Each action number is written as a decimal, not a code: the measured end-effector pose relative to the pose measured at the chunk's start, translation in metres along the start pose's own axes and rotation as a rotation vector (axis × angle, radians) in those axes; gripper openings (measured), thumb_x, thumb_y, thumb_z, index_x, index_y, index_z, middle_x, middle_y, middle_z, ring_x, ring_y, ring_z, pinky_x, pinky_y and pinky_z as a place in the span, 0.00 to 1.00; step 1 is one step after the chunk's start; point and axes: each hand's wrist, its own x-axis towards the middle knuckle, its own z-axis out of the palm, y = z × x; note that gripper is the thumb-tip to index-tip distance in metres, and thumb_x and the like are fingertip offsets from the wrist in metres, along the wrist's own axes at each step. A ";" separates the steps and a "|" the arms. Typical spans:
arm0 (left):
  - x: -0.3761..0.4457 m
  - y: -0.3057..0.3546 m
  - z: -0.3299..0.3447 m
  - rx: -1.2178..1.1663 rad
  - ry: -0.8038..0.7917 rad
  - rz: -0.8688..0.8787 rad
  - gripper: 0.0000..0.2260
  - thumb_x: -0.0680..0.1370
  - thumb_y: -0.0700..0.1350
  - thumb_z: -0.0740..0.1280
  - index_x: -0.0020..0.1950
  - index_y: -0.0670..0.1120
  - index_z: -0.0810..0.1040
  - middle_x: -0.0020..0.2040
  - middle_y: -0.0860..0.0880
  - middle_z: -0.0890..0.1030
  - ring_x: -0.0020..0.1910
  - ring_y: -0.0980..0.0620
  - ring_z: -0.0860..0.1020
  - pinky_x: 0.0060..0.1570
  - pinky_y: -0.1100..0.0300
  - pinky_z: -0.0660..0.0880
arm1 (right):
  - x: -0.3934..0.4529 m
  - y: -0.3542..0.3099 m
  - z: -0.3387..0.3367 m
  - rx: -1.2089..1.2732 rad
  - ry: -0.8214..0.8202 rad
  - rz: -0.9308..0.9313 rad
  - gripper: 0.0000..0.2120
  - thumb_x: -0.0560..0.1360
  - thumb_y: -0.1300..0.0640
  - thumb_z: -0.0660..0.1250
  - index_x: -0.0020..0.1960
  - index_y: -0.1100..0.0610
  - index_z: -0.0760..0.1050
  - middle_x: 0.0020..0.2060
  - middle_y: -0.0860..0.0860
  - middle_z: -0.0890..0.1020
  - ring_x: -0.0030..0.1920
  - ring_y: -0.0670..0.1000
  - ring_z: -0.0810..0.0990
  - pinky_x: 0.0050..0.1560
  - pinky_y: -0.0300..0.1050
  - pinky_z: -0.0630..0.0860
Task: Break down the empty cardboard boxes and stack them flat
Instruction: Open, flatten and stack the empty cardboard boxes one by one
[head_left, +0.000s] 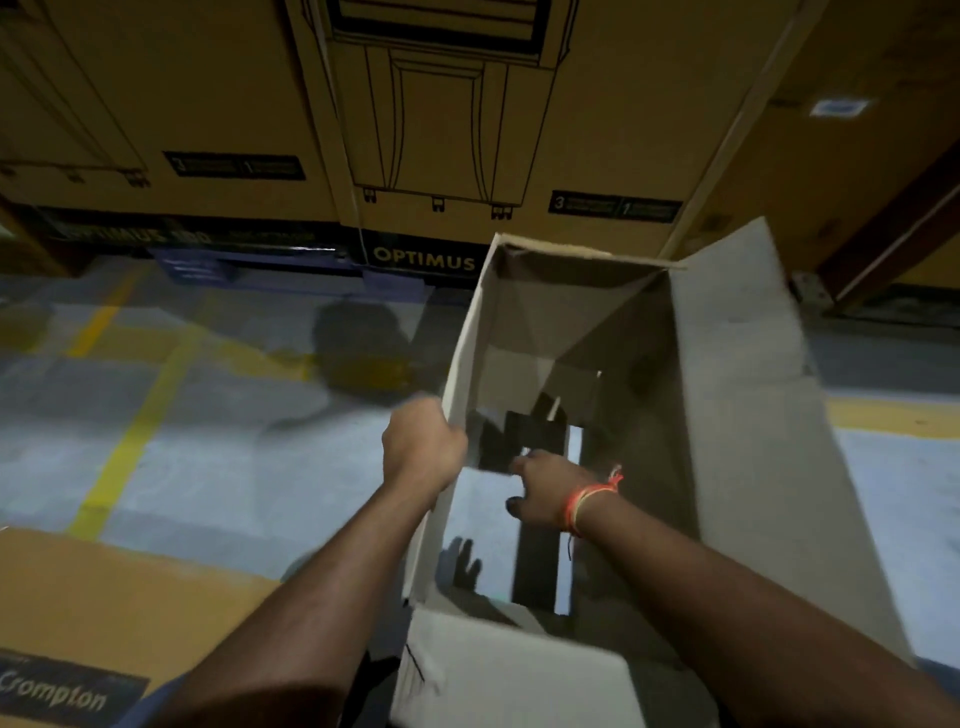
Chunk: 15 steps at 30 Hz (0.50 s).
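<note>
**Around the work area**

Grey concrete floor (218, 457), marked with yellow painted lines (132, 441), one long and running toward the near edge, others crossing it. Along the far side, tall printed cartons (431, 104) standing in a row, with a line drawing of an appliance, small rating panels and an "OPTIMUS" band (423, 258) low down. Beneath them, a blue pallet (249, 262). At far right, a brown slanting rack beam (893, 244).

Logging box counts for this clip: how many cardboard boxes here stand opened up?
1: the open box, in front of the person, left hand gripping its left wall, right hand reaching inside. The printed cartons behind look closed; others may be out of frame.
</note>
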 end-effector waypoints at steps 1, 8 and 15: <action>-0.001 -0.001 0.004 0.008 0.002 -0.005 0.08 0.81 0.42 0.67 0.59 0.45 0.79 0.55 0.44 0.82 0.51 0.43 0.81 0.40 0.56 0.74 | -0.018 -0.002 -0.006 0.004 0.047 -0.015 0.27 0.78 0.46 0.66 0.74 0.55 0.69 0.66 0.55 0.74 0.64 0.57 0.76 0.63 0.52 0.76; -0.008 -0.003 0.038 0.029 0.022 -0.067 0.13 0.80 0.40 0.66 0.64 0.43 0.78 0.58 0.41 0.82 0.53 0.39 0.81 0.46 0.51 0.78 | -0.122 0.036 -0.017 -0.041 0.180 0.008 0.27 0.77 0.46 0.67 0.74 0.50 0.68 0.72 0.55 0.68 0.76 0.58 0.63 0.74 0.53 0.66; -0.006 -0.010 0.059 0.044 0.054 -0.099 0.11 0.81 0.41 0.65 0.63 0.44 0.77 0.57 0.39 0.81 0.54 0.36 0.81 0.48 0.48 0.79 | -0.157 0.103 0.010 -0.003 0.398 0.193 0.30 0.73 0.45 0.70 0.73 0.47 0.70 0.80 0.59 0.54 0.80 0.63 0.52 0.77 0.55 0.59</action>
